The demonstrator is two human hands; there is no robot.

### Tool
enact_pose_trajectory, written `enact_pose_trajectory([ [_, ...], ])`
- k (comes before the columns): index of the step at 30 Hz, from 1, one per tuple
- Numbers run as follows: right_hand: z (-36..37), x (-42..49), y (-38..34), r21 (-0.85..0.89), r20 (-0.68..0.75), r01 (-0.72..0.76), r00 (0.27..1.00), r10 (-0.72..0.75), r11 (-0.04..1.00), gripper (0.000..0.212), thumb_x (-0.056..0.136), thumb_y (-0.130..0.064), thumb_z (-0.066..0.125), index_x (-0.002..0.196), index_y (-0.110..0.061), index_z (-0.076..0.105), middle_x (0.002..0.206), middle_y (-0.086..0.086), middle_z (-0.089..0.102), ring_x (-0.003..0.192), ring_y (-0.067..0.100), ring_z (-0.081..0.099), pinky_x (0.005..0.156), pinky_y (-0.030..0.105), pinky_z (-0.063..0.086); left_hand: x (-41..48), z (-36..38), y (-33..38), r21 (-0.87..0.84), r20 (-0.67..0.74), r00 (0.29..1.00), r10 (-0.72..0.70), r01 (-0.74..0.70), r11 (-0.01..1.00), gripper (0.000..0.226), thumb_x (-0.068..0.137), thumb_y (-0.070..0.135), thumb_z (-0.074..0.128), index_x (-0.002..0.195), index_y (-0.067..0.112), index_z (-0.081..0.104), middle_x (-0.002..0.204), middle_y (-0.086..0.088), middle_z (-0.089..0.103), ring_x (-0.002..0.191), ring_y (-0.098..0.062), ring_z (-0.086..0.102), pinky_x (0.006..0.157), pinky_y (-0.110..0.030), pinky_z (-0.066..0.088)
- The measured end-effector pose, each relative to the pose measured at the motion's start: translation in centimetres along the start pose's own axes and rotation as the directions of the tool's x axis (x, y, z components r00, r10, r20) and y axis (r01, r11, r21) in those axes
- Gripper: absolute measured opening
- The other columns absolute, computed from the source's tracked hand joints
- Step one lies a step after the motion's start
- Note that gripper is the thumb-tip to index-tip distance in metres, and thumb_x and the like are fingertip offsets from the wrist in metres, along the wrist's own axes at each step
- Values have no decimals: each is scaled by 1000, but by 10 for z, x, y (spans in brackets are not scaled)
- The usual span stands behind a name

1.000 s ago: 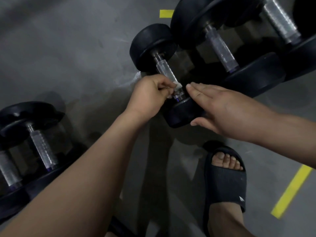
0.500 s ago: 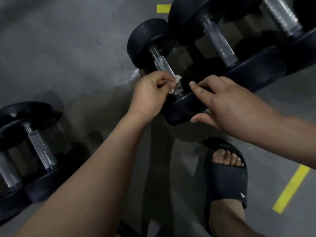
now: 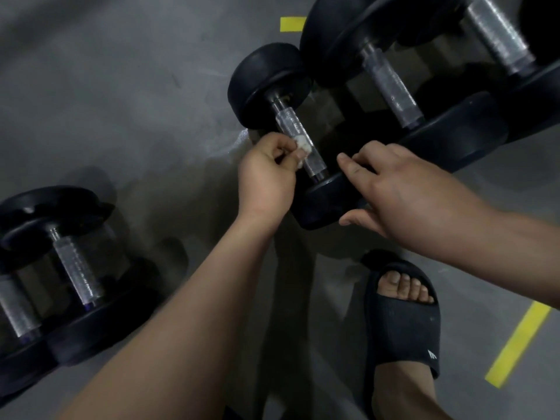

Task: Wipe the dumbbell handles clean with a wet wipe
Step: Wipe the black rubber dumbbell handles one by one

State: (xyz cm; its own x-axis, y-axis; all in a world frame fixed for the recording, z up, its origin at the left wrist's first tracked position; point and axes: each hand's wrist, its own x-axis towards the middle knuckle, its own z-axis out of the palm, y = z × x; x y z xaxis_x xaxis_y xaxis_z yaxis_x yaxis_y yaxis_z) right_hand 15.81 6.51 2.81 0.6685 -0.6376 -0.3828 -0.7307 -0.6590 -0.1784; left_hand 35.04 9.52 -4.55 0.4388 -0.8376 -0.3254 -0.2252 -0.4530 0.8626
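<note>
target: small dumbbell (image 3: 269, 86) lying on the floor (image 3: 121, 86), centre of scene, touching or just left of two bigger dumbbells (image 3: 454, 137).
handle: knurled steel handle (image 3: 291, 122) runs from the far head down to the near head (image 3: 321, 204).
wet wipe: small white wad, wet wipe (image 3: 303, 144), pressed on the left side of the handle, roughly mid-length.
left hand: left hand (image 3: 266, 177) grip closed down to a pinch, thumb and fingertips on the wipe.
right hand: right hand (image 3: 403, 192) grip curled over the near head, fingers on top, thumb at the near edge; looks like bracing.
handling: dumbbell judged heavy and rigid, round heads could roll, so hold the head and leave the bar free. wipe is limp and thin, and the knurl will likely snag it; keep it wadded and wrap round the bar.
progress: judged mid-wipe on this handle; dumbbell pair (image 3: 77, 268) near left and the bigger ones likely to do.
other: sandal (image 3: 403, 328) near right, yellow tape (image 3: 515, 344).
</note>
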Motion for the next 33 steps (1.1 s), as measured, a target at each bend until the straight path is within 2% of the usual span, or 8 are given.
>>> enact_pose_trajectory([
  [6,-6,4,-5,-22,28,11,1000,-10,1000,94,80,-59,70,152,-6,39,123,9,46,103,29,49,72,41,55,34,4,11,-211,-184,953,-239,200,957,11,83,25,79,79,22,69,67,4,71,70,-19,73,71,-45,64],
  [12,-12,7,-6,-9,65,13,998,-12,1000,96,79,-60,71,153,-10,36,124,6,43,107,27,48,78,44,55,23,17,12,-238,-228,949,-217,162,958,22,79,40,77,83,18,72,71,4,72,67,-13,69,70,-39,62],
  [15,-12,8,-7,-7,70,11,997,-11,1000,95,78,-60,72,152,-10,38,122,6,44,106,26,48,77,44,56,22,21,10,-323,-249,932,-263,177,930,28,81,38,80,72,16,67,65,0,68,61,-12,64,64,-36,57],
  [19,-12,8,-5,-4,59,19,998,-19,1000,96,78,-61,72,152,-10,39,122,5,44,105,25,48,76,43,55,45,17,14,-526,-191,857,-479,323,787,23,84,27,82,77,12,66,76,-6,75,76,-22,75,80,-43,63],
  [22,-13,7,-4,7,56,21,998,-22,1000,96,78,-61,72,152,-11,38,123,5,44,105,25,48,76,41,55,35,20,15,-559,-142,860,-491,339,756,19,85,19,82,81,11,65,84,-6,76,82,-22,75,84,-39,63],
  [24,-13,7,-5,6,54,20,998,-20,1000,95,78,-60,72,152,-11,39,124,5,44,106,26,48,75,39,53,27,22,15,-572,-103,856,-507,366,734,18,84,17,82,83,12,65,87,-7,76,82,-21,75,82,-35,63],
  [29,-12,6,-7,-9,44,22,999,-21,1000,94,79,-60,71,153,-11,38,125,5,43,107,25,48,71,39,54,57,16,28,-651,-99,796,-597,402,644,22,81,21,85,85,8,68,72,-3,72,59,-15,69,59,-25,56],
  [33,-11,5,-5,-8,40,17,999,-16,1000,95,78,-60,72,152,-10,38,124,6,44,105,26,48,73,43,56,43,20,16,-637,-34,817,-576,427,642,27,79,24,87,94,9,71,84,-5,78,75,-18,76,65,-28,60],
])
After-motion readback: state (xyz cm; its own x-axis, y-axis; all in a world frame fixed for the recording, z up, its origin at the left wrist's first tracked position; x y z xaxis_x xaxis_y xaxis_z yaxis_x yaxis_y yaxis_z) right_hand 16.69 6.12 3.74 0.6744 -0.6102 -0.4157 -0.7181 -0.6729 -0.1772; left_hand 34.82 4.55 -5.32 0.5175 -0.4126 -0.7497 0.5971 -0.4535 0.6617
